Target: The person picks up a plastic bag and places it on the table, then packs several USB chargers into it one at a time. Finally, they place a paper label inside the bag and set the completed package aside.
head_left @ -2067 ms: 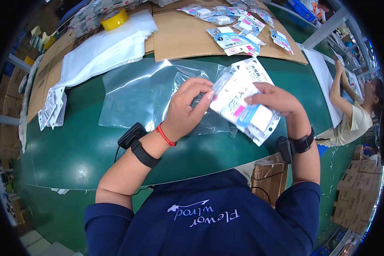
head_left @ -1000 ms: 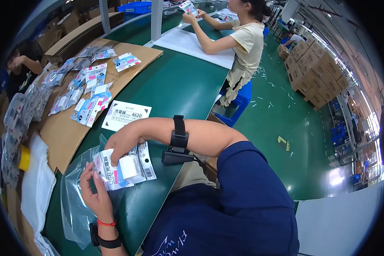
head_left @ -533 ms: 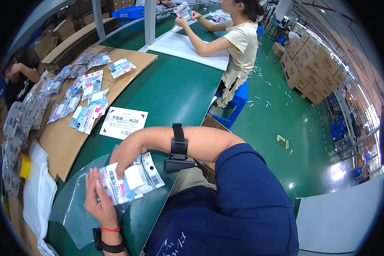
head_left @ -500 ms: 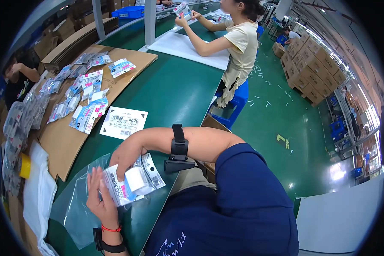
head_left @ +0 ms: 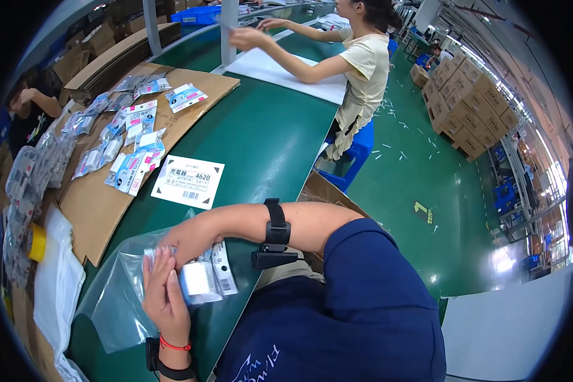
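Observation:
A bunched stack of charger packs (head_left: 198, 283), white adapters in clear wrap with printed cards, rests at the near edge of the green table. My right hand (head_left: 186, 243) reaches over it from above, closed on the packs' upper left end; its fingertips are partly hidden. Against the left side of the same packs lies my left hand (head_left: 163, 290), palm inward, with fingers stretched out. A large clear plastic bag (head_left: 111, 309) spreads on the table beneath and left of my left hand.
Many loose charger packs (head_left: 128, 172) lie on a cardboard sheet (head_left: 102, 232) at left. A printed white label sheet (head_left: 188, 183) is on the table (head_left: 267, 137). Left stand a yellow tape roll (head_left: 37, 242) and white plastic film (head_left: 57, 286). A co-worker (head_left: 363, 70) sits across on a blue stool.
My left hand has shifted slightly right and its fingers now cover the left part of the packs. The packs tilted a little. The co-worker's hands moved left, away from the pack held before.

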{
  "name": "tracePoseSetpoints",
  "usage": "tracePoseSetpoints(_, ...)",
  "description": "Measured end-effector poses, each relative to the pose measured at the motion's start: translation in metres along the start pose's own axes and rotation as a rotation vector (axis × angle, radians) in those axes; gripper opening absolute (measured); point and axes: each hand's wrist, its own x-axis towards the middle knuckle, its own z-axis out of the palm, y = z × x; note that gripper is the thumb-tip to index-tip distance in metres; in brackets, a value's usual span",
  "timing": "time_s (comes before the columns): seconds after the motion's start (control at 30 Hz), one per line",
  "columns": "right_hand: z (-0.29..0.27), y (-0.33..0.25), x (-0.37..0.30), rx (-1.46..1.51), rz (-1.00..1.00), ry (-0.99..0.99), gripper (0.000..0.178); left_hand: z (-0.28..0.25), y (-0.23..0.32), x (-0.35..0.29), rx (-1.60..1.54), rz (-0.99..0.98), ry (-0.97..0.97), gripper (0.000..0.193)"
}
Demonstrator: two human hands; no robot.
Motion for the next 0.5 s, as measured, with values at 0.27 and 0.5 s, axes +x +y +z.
tracePoseSetpoints(0.27, 0.01, 0.013, 0.004, -0.093, -0.105, 0.079, 0.028, -0.004, 0.016, 0.003, 0.041, 0.02, -0.075, 0.023)
tracePoseSetpoints(0.5, 0.011, 0.039, 0.028, -0.249, -0.234, -0.099, 0.032, 0.002, 0.031, -0.004, -0.122, -0.038, -0.09, 0.022)
